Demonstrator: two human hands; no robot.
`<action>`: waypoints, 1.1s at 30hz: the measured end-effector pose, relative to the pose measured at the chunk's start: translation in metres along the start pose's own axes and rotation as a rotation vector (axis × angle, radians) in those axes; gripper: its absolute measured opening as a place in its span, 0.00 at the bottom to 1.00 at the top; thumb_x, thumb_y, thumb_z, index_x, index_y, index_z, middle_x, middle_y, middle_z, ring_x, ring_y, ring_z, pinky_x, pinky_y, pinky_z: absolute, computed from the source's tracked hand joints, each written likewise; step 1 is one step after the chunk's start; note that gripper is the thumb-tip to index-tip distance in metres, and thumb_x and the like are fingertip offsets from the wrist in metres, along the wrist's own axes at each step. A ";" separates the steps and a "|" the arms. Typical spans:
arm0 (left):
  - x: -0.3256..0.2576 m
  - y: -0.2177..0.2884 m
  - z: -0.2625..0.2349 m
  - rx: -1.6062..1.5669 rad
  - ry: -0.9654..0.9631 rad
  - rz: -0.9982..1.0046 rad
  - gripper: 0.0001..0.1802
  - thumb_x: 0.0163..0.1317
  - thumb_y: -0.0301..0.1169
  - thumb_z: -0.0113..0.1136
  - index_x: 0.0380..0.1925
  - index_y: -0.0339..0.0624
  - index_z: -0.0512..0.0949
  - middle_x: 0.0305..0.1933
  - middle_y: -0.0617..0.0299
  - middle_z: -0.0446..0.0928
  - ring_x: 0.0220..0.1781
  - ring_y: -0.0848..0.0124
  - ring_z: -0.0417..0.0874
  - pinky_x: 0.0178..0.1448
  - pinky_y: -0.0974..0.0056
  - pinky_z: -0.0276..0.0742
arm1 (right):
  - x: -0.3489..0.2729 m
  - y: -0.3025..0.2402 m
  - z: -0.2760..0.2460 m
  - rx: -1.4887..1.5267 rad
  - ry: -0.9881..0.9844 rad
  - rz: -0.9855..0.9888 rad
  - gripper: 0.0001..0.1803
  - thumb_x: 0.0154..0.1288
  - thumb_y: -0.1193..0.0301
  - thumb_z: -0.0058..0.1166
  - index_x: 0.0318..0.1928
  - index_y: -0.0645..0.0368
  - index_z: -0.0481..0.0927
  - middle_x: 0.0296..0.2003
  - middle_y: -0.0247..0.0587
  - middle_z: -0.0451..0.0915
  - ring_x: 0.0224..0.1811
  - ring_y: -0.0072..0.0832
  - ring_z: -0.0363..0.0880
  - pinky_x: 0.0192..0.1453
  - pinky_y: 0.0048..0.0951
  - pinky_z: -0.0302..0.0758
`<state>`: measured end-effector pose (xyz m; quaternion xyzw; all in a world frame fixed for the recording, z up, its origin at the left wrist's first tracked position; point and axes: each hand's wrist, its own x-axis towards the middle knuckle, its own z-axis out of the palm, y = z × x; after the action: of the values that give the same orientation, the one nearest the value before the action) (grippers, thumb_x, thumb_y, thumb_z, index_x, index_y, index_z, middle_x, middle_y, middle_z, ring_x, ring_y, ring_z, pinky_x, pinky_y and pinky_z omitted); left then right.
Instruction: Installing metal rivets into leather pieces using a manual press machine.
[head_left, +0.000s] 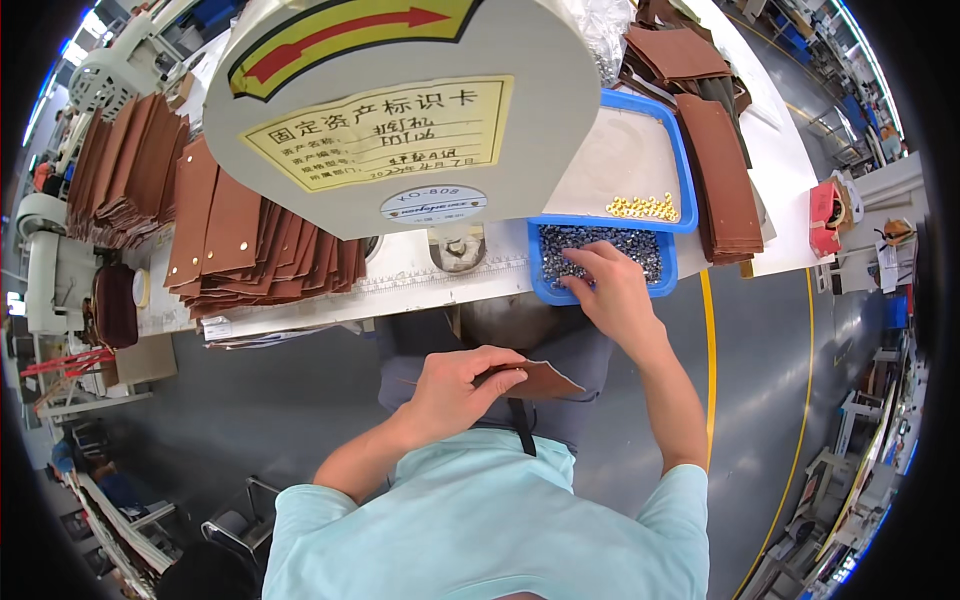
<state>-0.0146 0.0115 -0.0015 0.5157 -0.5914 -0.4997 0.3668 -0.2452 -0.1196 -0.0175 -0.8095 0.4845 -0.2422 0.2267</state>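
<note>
Both hands are busy: one grips a brown leather piece, the other reaches into a tray of small metal parts.

Close to the body, the left hand (pixel 455 385) is curled around a brown leather piece (pixel 535 380), thumb on top and fingers beneath, holding it flat above the lap. Stretched forward, the right hand (pixel 610 290) rests in a small blue tray (pixel 545 285) at the table (pixel 420 280) edge, fingers bent down among dark metal fasteners (pixel 630 245); whether they pinch one cannot be told. Just behind sits a larger blue tray (pixel 680 150) with a few gold studs (pixel 645 207). Stacks of brown leather pieces (pixel 250 240) lie on the table to the left, beneath a grey machine head (pixel 400 110).
</note>
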 end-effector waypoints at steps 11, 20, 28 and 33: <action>0.002 -0.016 0.004 0.334 0.202 0.790 0.11 0.45 0.21 0.71 0.32 0.41 0.83 0.36 0.62 0.88 0.32 0.67 0.88 0.32 0.65 0.85 | 0.006 0.014 0.019 -0.150 0.031 -0.089 0.02 0.63 0.76 0.64 0.36 0.60 0.86 0.33 0.46 0.83 0.34 0.47 0.85 0.40 0.44 0.82; 0.004 -0.018 0.003 0.249 0.179 0.822 0.16 0.40 0.18 0.75 0.33 0.39 0.84 0.35 0.58 0.87 0.32 0.65 0.89 0.32 0.65 0.86 | -0.029 -0.035 -0.011 0.521 0.013 0.221 0.07 0.61 0.83 0.70 0.40 0.65 0.88 0.37 0.40 0.88 0.37 0.23 0.87 0.42 0.23 0.84; 0.004 -0.020 0.012 0.314 0.205 0.875 0.14 0.43 0.25 0.71 0.34 0.41 0.84 0.35 0.63 0.85 0.32 0.68 0.87 0.30 0.67 0.82 | -0.054 -0.061 -0.018 1.073 -0.498 0.329 0.09 0.66 0.81 0.67 0.46 0.66 0.89 0.41 0.41 0.88 0.42 0.24 0.87 0.48 0.25 0.84; 0.005 -0.018 0.011 0.340 0.218 0.869 0.15 0.42 0.25 0.71 0.34 0.41 0.84 0.35 0.63 0.84 0.32 0.69 0.87 0.30 0.67 0.83 | -0.064 -0.056 -0.013 1.096 -0.460 0.375 0.08 0.66 0.80 0.67 0.45 0.65 0.90 0.40 0.41 0.88 0.42 0.24 0.87 0.47 0.25 0.84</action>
<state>-0.0214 0.0097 -0.0222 0.3228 -0.7839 -0.1393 0.5119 -0.2422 -0.0402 0.0151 -0.5079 0.3624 -0.2310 0.7465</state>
